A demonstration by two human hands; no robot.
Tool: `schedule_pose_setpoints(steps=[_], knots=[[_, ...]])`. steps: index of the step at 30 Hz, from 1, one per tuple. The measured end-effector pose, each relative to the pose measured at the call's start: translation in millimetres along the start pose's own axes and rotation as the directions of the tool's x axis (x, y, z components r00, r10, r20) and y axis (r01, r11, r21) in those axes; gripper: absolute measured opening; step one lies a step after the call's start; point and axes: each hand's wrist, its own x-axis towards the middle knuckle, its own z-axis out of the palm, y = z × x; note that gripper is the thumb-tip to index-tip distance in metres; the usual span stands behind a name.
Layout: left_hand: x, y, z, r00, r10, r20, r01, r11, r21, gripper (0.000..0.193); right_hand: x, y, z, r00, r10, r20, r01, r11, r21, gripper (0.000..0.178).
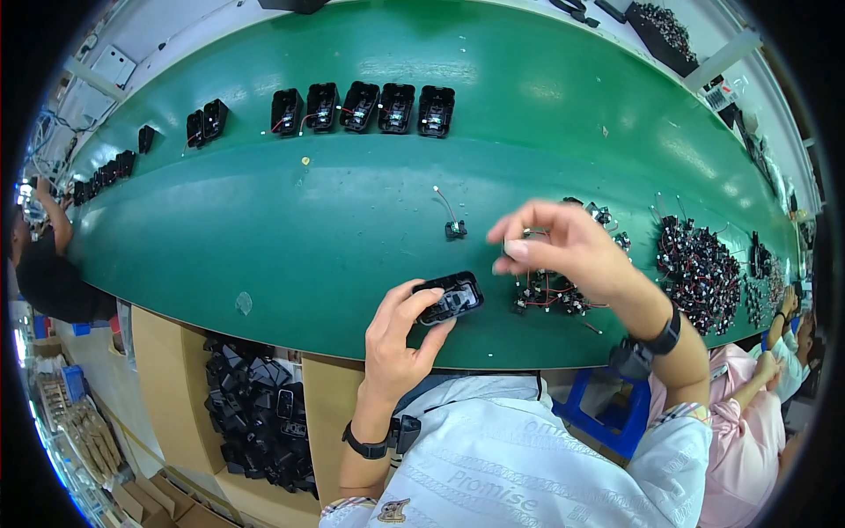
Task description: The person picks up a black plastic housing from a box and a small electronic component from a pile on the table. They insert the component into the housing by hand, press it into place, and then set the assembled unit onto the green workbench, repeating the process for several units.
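Note:
My left hand (392, 339) grips an open black plastic housing (453, 297) at the table's near edge, its hollow side facing up. The thumb and fingers wrap round its left end. To the right, my right hand (563, 242) is raised over a pile of small black parts with red wires (554, 293). Its fingers are curled toward the thumb and somewhat blurred; anything between them is too small to make out. Ahead of the housing, a single small black part with a wire and white connector (455, 230) lies apart on the table.
Across the green table (352, 229) stands a row of black housings (396, 108) with wired parts inside, continuing leftward. A larger heap of wired parts (700, 273) lies at right. Below left, a cardboard box (172, 387) holds many black housings. Other people sit at both ends.

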Motion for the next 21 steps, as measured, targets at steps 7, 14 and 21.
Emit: schedule_pose_setpoints(steps=[7, 14, 21], knots=[[4.6, 4.4, 11.8, 0.995, -0.087, 0.053, 0.091, 0.993, -0.08, 0.058, -44.2, 43.5, 26.1, 0.999, -0.052, 0.001, 0.049, 0.947, 0.318, 0.047], [-0.6, 3.2, 16.3, 0.941, -0.118, 0.316, 0.332, 0.497, -0.802, 0.053, -48.9, 65.7, 48.3, 0.922, -0.275, -0.272, 0.329, 0.928, 0.175, 0.013], [-1.4, 3.8, 22.3, 0.907, -0.177, 0.382, 0.4, 0.073, -0.914, 0.058, -51.3, 58.4, 52.8, 0.824, -0.538, -0.177, 0.498, 0.838, -0.225, 0.018]])
